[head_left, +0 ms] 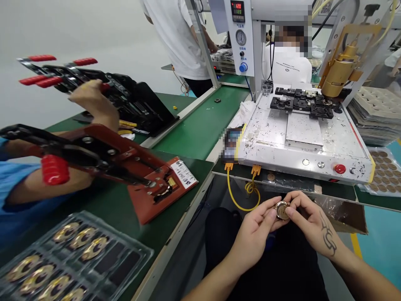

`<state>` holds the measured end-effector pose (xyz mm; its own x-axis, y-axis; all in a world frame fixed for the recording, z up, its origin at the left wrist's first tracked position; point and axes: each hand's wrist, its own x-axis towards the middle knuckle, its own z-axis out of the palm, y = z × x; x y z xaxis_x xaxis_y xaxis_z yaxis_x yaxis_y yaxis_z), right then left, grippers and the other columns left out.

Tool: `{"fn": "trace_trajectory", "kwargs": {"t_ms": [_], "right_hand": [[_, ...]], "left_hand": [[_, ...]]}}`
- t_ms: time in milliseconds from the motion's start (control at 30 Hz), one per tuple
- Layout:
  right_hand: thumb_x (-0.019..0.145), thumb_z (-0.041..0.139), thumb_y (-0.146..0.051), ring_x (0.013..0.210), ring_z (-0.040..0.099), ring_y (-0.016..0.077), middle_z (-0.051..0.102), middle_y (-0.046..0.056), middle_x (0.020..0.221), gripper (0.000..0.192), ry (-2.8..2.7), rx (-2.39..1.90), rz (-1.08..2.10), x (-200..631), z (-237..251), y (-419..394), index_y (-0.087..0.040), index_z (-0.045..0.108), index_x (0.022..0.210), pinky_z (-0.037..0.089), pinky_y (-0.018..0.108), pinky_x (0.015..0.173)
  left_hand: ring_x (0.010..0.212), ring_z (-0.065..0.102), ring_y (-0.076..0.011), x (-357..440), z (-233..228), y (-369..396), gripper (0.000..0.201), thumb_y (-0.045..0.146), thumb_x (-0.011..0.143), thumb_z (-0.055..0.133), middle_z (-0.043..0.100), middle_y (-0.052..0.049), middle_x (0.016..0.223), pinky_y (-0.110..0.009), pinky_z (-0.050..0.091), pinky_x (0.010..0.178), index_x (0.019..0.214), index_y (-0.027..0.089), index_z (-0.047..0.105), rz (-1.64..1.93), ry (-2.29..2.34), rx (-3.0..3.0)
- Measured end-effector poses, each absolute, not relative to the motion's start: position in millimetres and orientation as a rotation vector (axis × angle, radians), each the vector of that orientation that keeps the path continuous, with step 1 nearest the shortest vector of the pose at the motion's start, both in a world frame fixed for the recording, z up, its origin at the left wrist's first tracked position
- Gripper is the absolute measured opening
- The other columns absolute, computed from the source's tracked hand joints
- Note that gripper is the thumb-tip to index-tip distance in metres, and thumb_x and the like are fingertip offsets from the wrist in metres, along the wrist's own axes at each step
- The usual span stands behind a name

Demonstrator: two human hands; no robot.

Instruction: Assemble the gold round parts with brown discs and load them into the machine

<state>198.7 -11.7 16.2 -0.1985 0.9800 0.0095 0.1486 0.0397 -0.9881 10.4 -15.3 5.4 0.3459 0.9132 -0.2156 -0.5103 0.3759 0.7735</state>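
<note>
Ahead of you, the white paint-chipped machine base plate [300, 138] has bare room at its middle; black fixture blocks [302, 104] and the brass dispensing nozzle [340, 69] crowd its far edge. To its left, the green conveyor belt [200, 125] lies open.

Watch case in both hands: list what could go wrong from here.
1. The left hand and right hand pinch the watch case by fingertips over the lap, off the bench; a slip would likely drop it to the floor.
2. Fingertips lie on its face, so smudges or scratches seem possible.
3. The yellow cable loops close by the hands and might snag.
</note>
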Motion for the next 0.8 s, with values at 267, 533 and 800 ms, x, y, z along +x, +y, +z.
{"fn": "trace_trajectory", "kwargs": {"t_ms": [267, 533, 800], "right_hand": [[0.105, 0.064, -0.04, 0.102, 0.059, 0.0194, 0.061, 0.003, 0.112, 0.026, -1.461, -1.202, 1.286, 197.3, 15.2, -11.8, -0.023, 0.061, 0.086, 0.048, 0.03, 0.089], [0.106, 0.063, -0.038, 0.101, 0.06, 0.0195, 0.061, 0.004, 0.113, 0.025, -1.488, -1.243, 1.188, 196.9, 10.5, -13.8, -0.023, 0.06, 0.085, 0.048, 0.031, 0.088], [0.105, 0.062, -0.03, 0.098, 0.062, 0.021, 0.061, 0.005, 0.106, 0.025, -1.665, -1.281, 0.873, 190.9, 6.4, -16.8, -0.024, 0.054, 0.082, 0.052, 0.033, 0.085]], "left_hand": [[0.12, 0.075, -0.032, 10.8, 6.0, -19.0, 0.046, 0.044, 0.094, 0.08, 0.08, -0.013, 0.127, -0.049, 0.06, 0.111, 0.132, 0.019, 0.076, 1.022, 0.738, 0.693], [0.124, 0.073, -0.0337, 15.3, 2.1, -23.4, 0.047, 0.045, 0.098, 0.075, 0.077, -0.015, 0.132, -0.051, 0.057, 0.114, 0.137, 0.017, 0.073, 1.044, 0.767, 0.76], [0.118, 0.076, -0.0302, 16.9, -6.1, -26.8, 0.04, 0.038, 0.099, 0.072, 0.078, -0.015, 0.129, -0.044, 0.06, 0.109, 0.134, 0.017, 0.072, 1.055, 0.914, 0.979]]}}
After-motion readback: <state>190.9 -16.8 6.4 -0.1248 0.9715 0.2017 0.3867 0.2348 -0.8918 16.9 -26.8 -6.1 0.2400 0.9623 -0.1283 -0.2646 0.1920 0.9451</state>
